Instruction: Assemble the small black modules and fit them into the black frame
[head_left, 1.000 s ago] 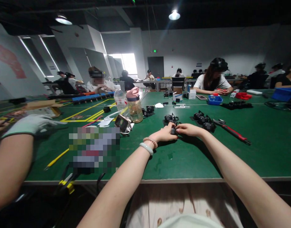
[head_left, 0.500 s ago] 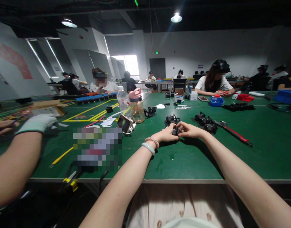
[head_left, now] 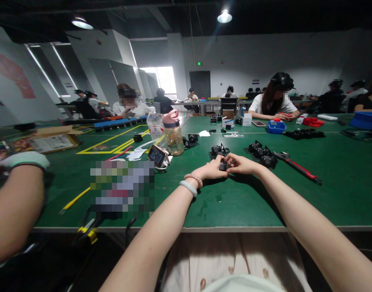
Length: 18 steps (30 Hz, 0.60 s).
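My left hand (head_left: 215,167) and my right hand (head_left: 238,164) meet above the green table (head_left: 246,202). Between their fingertips they hold a small black part (head_left: 223,165), mostly covered by the fingers. Right behind it lies a black device (head_left: 217,150), with a thin dark piece standing up beside it. To the right of my right hand is a group of black devices (head_left: 263,154). A wrench with red and black handle (head_left: 301,168) lies further right. My left wrist wears a beaded bracelet and a pale bangle.
Left of my hands stand a pink-lidded bottle (head_left: 174,136), a clear bottle (head_left: 155,127) and a small display (head_left: 157,156). A co-worker's gloved hand (head_left: 28,160) is at the far left. Blue tray (head_left: 276,127) lies further back.
The co-worker's gloved hand at the left has moved further left. The view has shifted slightly. My hands keep nearly the same hold on the black part.
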{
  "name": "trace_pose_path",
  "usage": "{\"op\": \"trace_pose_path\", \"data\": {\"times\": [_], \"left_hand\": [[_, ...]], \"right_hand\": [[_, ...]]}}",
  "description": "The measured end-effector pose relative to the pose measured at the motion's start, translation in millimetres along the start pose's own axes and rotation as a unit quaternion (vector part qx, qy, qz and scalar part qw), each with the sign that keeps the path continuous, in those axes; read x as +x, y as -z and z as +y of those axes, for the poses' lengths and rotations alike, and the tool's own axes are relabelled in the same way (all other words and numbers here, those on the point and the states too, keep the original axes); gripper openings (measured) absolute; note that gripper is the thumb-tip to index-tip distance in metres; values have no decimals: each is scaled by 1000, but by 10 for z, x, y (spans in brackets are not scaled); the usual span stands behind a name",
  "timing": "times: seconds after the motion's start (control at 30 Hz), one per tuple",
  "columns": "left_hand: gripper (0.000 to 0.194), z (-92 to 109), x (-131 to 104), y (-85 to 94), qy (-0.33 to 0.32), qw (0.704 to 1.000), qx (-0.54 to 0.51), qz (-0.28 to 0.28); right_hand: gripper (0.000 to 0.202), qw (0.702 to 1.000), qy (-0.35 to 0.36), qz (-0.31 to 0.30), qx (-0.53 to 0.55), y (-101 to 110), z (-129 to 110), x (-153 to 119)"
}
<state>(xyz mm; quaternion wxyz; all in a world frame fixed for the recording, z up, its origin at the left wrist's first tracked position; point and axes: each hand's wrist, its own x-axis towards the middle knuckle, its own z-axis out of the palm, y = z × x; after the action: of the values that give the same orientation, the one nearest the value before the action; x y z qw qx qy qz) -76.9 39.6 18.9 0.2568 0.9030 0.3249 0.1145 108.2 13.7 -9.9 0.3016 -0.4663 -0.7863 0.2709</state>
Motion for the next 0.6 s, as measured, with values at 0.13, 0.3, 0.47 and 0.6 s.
{"op": "trace_pose_path", "data": {"times": [0.13,0.3,0.47,0.6], "left_hand": [[58,0,11,-8,9,1000,-1,3],[57,26,-1,4,14,1000,-9,-1],[56,50,-15,14,7,1000,-17,-3],[56,53,-15,17,9,1000,-15,-3]], "right_hand": [[44,1000,-4,1,-1,-1,6,0],[43,1000,-13,-5,4,2,1,1],[43,1000,-15,-9,2,9,-14,-6],[43,1000,-13,-15,-2,15,-25,-11]]}}
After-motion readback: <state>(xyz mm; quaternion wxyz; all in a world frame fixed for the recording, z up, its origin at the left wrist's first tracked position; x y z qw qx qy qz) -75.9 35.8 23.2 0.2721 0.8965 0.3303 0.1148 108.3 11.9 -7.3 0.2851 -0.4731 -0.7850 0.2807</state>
